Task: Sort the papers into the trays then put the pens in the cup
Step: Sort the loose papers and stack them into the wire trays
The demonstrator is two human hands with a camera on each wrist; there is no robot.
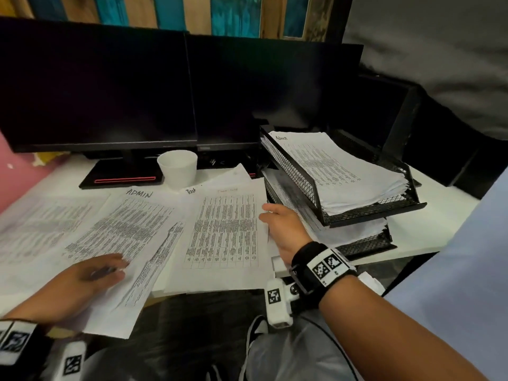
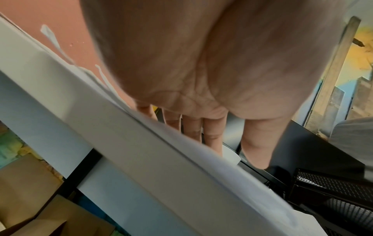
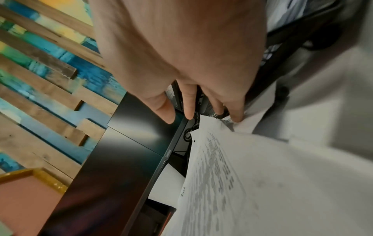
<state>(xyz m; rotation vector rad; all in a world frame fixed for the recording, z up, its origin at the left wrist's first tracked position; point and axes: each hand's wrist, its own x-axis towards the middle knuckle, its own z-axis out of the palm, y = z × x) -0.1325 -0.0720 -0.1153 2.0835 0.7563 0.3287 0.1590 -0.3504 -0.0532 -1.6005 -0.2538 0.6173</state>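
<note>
Here the ADMIN sheet [image 1: 118, 237] lies angled, heading toward the monitors [image 1: 170, 86]

Two dark monitors [image 1: 96, 86] – white desk [image 1: 428, 229] – wood-slat wall [image 1: 192, 12].

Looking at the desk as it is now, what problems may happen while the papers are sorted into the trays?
1. Several sheets hang over the desk's front edge under the left hand; they may slide off if it lifts.
2. The loose papers overlap, so the right hand might drag the "Task" sheet together with a neighbour.
3. The white cup stands right behind the papers; a pulled sheet might tip it.
</note>
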